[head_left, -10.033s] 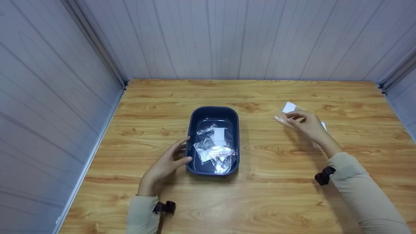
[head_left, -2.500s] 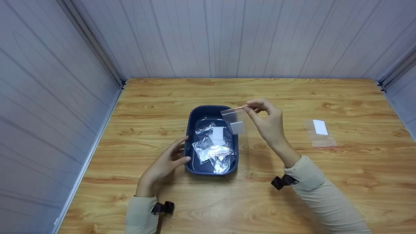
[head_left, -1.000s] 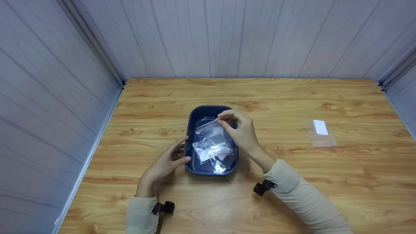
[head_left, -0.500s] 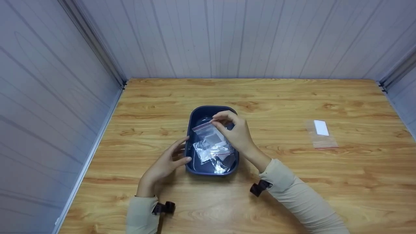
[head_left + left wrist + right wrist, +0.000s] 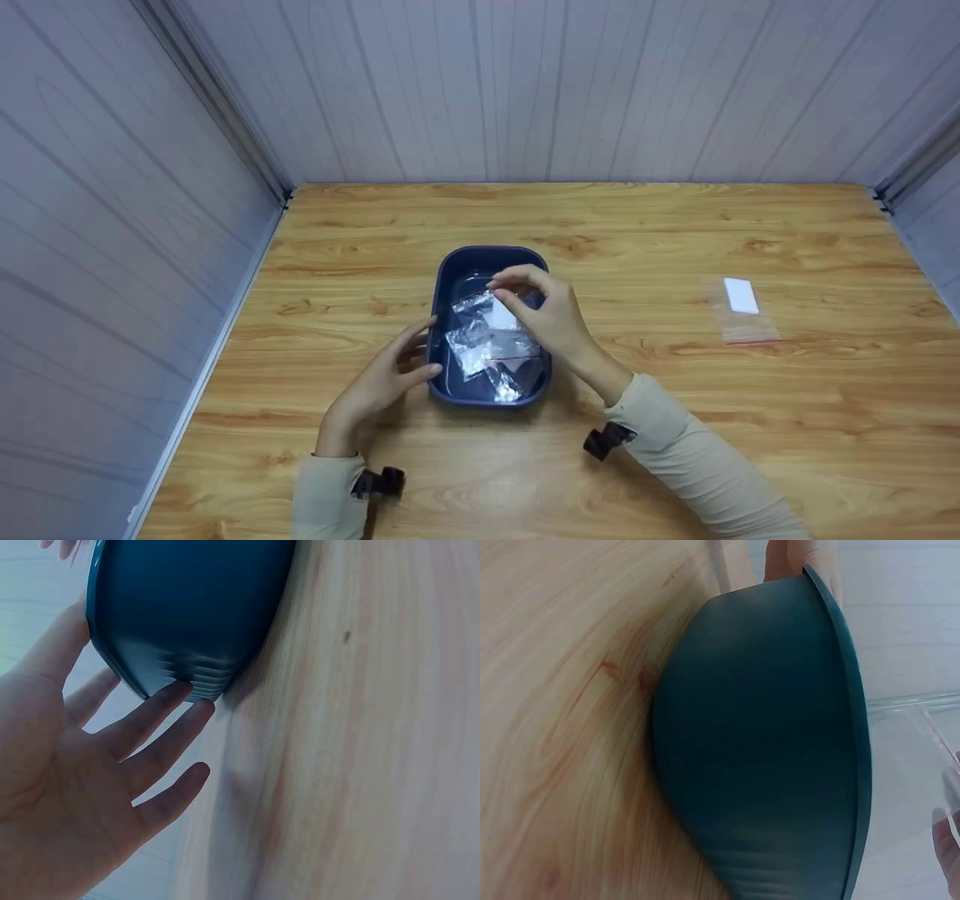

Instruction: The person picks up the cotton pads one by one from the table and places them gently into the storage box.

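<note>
A dark blue plastic tub (image 5: 489, 400) stands on the wooden table, holding several clear zip-lock bags (image 5: 471, 358) with white cards in them. Against the tub's left wall rests my left hand (image 5: 384, 376), thumb at the rim and fingers spread along the outside. Over the tub is my right hand (image 5: 553, 313), its thumb and forefinger tips close together. The right wrist view has a clear zip-lock bag (image 5: 907, 765) with a red strip above the rim, at those fingertips (image 5: 946, 844). From the head camera that bag hardly shows.
One more zip-lock bag (image 5: 750, 328) with a white card lies flat on the table (image 5: 660, 435) to the right. Panelled walls (image 5: 600, 90) border the table at the back and sides.
Over the last seconds my right hand has carried a zip-lock bag left from the table into the tub and lowered it. Its outline has faded from the head view. The left hand stayed put.
</note>
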A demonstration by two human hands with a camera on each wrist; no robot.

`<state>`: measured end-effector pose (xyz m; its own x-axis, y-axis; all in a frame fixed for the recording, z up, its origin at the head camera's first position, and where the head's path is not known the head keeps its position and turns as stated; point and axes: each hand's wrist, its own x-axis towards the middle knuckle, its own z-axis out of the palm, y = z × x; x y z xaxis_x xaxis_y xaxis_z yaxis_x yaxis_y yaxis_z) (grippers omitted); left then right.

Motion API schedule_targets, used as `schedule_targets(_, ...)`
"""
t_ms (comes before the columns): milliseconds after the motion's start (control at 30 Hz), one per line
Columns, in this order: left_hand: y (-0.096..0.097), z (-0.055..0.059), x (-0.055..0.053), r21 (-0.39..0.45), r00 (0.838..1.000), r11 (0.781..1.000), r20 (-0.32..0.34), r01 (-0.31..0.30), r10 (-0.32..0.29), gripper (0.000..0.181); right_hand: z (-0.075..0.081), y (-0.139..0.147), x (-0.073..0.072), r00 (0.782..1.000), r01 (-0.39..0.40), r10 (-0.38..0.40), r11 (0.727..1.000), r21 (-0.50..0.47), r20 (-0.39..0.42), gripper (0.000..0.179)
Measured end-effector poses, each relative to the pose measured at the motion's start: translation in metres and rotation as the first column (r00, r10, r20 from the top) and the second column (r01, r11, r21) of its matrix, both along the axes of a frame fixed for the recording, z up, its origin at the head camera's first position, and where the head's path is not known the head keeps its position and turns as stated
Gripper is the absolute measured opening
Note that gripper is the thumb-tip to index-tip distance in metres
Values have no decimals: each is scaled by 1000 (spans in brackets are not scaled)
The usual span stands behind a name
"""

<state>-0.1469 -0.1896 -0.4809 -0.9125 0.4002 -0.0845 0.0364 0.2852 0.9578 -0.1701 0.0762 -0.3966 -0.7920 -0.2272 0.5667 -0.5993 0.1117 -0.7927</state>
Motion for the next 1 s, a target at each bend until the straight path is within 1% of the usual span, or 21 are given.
schedule_targets(267, 1, 1, 0, -6, 1000, 1000, -27, 4, -4, 73, 2, 15, 4, 999, 29, -30, 999, 16, 26, 14)
schedule_targets(533, 2, 1, 1, -16, 1000, 1000, -12, -8, 7, 74, 5, 35, 10, 988, 91, -95, 995, 41, 118, 16)
schedule_targets(667, 2, 0, 2, -18, 1000, 1000, -17, -7, 6, 73, 6, 48, 13, 984, 131, -139, 988, 78, 112, 15)
schedule_targets(767, 1, 0, 2, -10, 1000, 1000, -10, -11, 10, 72, 8, 57, 14, 981, 160, -171, 981, 109, 97, 14)
schedule_targets(867, 1, 1, 2, -1, 1000, 1000, -4, -5, 5, 72, 9, 68, 16, 975, 185, -199, 974, 134, 98, 14)
schedule_targets(967, 2, 1, 2, 2, 1000, 1000, -2, -2, 2, 71, 8, 79, 18, 967, 205, -225, 965, 165, 116, 14)
schedule_targets(1000, 2, 1, 2, 3, 1000, 1000, -1, -1, 1, 71, 4, 85, 17, 966, 210, -232, 963, 171, 118, 14)
